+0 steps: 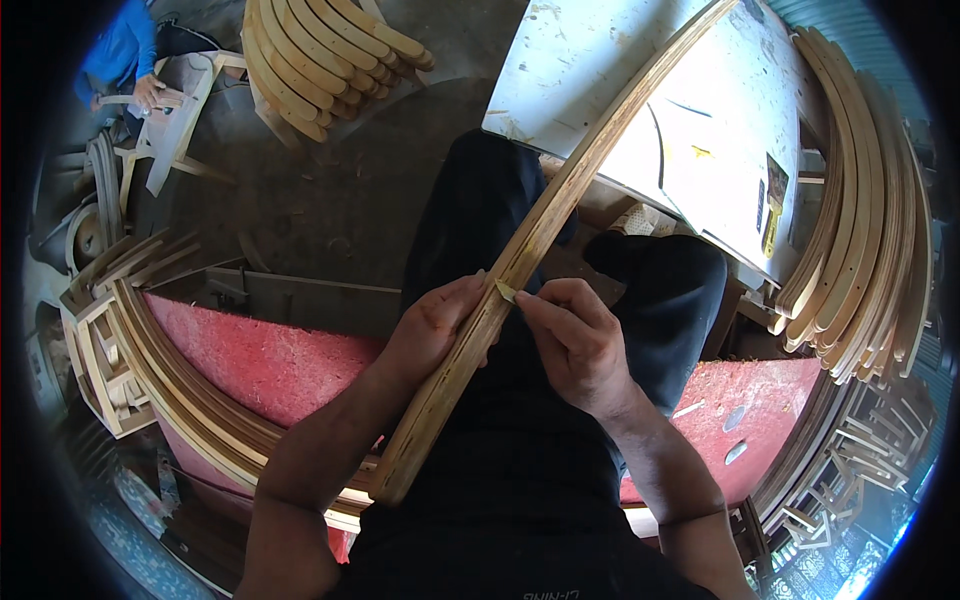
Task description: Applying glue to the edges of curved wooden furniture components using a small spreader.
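Observation:
A long, curved strip of laminated wood [560, 205] slants across my lap, from my belly up over a white work board. My left hand [438, 322] is wrapped around its edge near the middle, thumb on top. Dark streaks and pale smears mark the narrow face turned up toward me. Between the thumb and forefinger of my right hand [580, 338] is a small, thin yellowish piece [507, 292]; its kind cannot be made out. Its tip meets the strip's edge just beside my left thumb.
The white board [610, 90] ahead carries a yellow-handled tool [772, 225]. Curved wooden slats are stacked at right [860, 190], far left [320, 60] and near left [215, 400]. Red panels [270, 350] flank me. Another person in a blue sleeve [125, 40] works at far left.

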### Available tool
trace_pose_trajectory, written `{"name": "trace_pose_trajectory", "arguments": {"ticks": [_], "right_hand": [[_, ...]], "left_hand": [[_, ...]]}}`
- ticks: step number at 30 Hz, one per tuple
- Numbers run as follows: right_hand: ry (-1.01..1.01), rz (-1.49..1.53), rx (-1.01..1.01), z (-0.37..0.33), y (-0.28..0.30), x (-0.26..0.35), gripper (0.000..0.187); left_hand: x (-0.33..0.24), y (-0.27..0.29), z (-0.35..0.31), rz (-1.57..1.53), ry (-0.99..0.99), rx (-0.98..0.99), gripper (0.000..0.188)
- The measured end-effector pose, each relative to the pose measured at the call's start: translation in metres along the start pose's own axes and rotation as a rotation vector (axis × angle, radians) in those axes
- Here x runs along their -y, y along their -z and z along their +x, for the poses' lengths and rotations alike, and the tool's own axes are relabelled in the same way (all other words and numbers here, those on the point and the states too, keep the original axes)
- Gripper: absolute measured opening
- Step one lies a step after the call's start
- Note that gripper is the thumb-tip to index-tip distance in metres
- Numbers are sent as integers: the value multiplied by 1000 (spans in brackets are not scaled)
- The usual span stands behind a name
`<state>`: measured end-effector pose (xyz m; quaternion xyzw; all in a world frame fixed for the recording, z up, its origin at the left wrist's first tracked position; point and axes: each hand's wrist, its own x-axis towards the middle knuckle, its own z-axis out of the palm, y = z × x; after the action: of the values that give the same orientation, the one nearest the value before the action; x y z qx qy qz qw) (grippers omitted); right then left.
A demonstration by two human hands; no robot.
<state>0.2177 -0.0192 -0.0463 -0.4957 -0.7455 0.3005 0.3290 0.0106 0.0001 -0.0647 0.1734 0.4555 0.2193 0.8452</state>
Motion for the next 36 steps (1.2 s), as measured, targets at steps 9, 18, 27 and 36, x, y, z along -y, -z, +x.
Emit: {"name": "trace_pose_trajectory", "arguments": {"ticks": [9,18,27,36], "right_hand": [[87,-162,40,-4,-2,12,37],[200,-267,86,-5,-4,24,38],[-13,288,170,-9,5,21,26],[-188,148,-83,24,16,-22,18]], "left_hand": [[0,5,0,15,-19,20,42],[2,6,3,9,-31,3,40],[6,8,2,-26,-9,3,40],[2,4,3,24,7,1,40]]}}
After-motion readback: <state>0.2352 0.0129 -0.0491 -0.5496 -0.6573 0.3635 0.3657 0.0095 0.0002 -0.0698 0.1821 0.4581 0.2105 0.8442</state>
